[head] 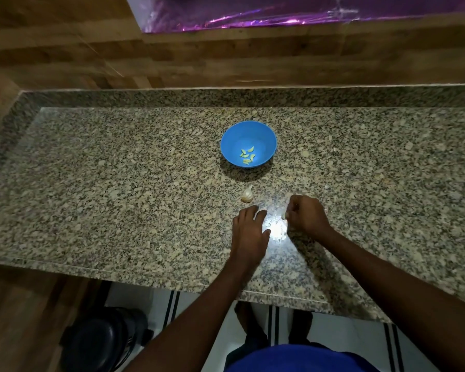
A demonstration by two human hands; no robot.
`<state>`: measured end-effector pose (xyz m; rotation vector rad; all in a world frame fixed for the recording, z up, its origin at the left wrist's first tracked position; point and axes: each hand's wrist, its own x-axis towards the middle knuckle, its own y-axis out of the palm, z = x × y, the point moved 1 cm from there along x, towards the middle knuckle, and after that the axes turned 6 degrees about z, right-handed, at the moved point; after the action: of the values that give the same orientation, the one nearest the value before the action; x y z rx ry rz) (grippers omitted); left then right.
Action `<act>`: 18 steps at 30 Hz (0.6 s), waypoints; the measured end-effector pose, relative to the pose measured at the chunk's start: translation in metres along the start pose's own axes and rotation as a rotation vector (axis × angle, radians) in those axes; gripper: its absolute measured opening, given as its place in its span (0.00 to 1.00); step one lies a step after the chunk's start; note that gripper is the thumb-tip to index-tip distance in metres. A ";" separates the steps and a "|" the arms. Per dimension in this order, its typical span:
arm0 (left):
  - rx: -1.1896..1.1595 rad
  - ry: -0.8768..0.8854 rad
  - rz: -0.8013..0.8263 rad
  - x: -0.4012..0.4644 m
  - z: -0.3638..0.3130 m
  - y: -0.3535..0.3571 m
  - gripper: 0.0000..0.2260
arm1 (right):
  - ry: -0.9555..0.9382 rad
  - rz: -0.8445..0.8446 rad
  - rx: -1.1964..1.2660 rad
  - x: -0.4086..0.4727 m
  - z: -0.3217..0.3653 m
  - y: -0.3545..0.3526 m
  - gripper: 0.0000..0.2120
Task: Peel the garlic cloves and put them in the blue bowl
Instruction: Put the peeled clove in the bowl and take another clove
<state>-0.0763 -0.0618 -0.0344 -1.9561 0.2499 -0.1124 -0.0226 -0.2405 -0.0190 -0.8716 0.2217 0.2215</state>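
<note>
The blue bowl [248,143] stands on the granite counter [118,183] and holds several peeled garlic cloves [247,156]. A partial garlic bulb [247,195] in its papery skin lies on the counter in front of the bowl. My left hand [249,232] lies flat on the counter just below the bulb, fingers straight, holding nothing. My right hand [306,214] is curled to the right of it and pinches a small pale garlic clove [284,216] at its fingertips. Most of that clove is hidden by the fingers.
A wooden wall rises behind the counter, with a purple shiny sheet [279,12] at the top. The counter's front edge runs across below my forearms. A black bin [102,342] stands on the floor at lower left. A bright light glare sits between my hands.
</note>
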 end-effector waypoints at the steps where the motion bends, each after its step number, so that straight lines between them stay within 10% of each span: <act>1: -0.076 -0.011 -0.028 0.003 -0.001 -0.003 0.17 | 0.083 0.022 0.179 -0.003 -0.004 -0.003 0.07; 8: -1.144 -0.404 0.143 0.017 -0.029 -0.027 0.03 | 0.231 0.163 0.918 -0.039 0.011 -0.023 0.03; 18: -1.255 -0.447 0.332 0.032 -0.034 -0.048 0.02 | 0.029 0.189 0.580 -0.041 0.007 -0.050 0.04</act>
<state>-0.0458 -0.0816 0.0215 -3.0376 0.3896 0.8919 -0.0472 -0.2699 0.0336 -0.2779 0.3735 0.3015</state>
